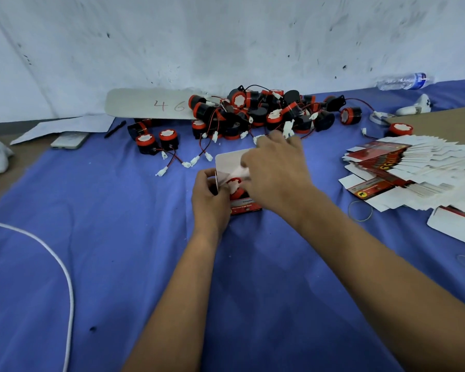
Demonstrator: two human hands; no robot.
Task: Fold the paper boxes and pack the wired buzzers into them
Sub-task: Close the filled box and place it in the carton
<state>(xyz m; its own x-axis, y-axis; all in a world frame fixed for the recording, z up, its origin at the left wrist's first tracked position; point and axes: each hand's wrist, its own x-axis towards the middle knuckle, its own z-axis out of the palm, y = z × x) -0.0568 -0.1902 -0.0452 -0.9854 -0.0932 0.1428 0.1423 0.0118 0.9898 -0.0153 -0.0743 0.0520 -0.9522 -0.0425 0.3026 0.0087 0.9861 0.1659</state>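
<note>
1. Blue cloth (118, 251) covers the work surface under both forearms, with a scuffed white wall (226, 36) rising beyond the hands.
2. Beyond the hands, against the wall, lies a pile of wired buzzers (266, 111) (black bodies, red caps, red-and-black leads ending in white plugs), spilling onto a pale board (145, 103) marked "46".
3. To the right of the right hand a fanned stack of flat box blanks (403, 170) rests on the cloth, white inside and red-printed outside.
4. Between the two hands sits the paper box (242, 202), opened up, its white top flap (230, 159) standing behind the fingers and its red printed front facing the person.
5. The right hand (277, 173) reaches over the box from the right, fingers bent down at the opening; whether they pinch anything cannot be told.
6. The left hand (210, 200) grips the box's left side, thumb and fingers curled round a side flap.
7. One buzzer (235, 185) shows inside the box mouth, just between the two hands, red cap toward the camera.
8. A rubber band (360, 210) lies on the cloth near the right wrist.
</note>
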